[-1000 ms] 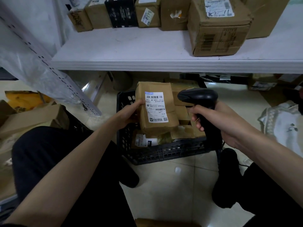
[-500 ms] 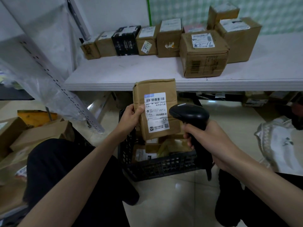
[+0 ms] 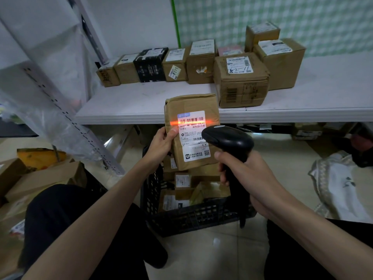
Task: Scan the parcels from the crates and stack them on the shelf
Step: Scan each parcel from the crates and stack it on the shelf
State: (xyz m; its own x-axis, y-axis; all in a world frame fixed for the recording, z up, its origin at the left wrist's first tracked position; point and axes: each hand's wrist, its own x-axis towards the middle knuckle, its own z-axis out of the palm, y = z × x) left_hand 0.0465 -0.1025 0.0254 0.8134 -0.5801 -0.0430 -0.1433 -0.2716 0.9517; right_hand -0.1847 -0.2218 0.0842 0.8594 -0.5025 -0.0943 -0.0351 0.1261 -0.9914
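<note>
Parcel held up between shelf edge and crate, scanner to its right.

The left hand (image 3: 161,143) holds the parcel (image 3: 191,132) above the crate (image 3: 193,217), which sits on the floor (image 3: 212,257) below the shelf (image 3: 145,106). The right hand (image 3: 248,178) holds the scanner (image 3: 230,142) just right of the parcel. A row of boxes (image 3: 199,61) lines the shelf's back; loose boxes (image 3: 40,178) lie on the floor at left.

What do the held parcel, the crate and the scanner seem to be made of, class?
Held parcel: brown cardboard, matte, creased corners, glossy white paper label. Crate: black lattice walls, probably moulded plastic. Scanner: smooth black casing with a slight sheen, likely hard plastic.
</note>
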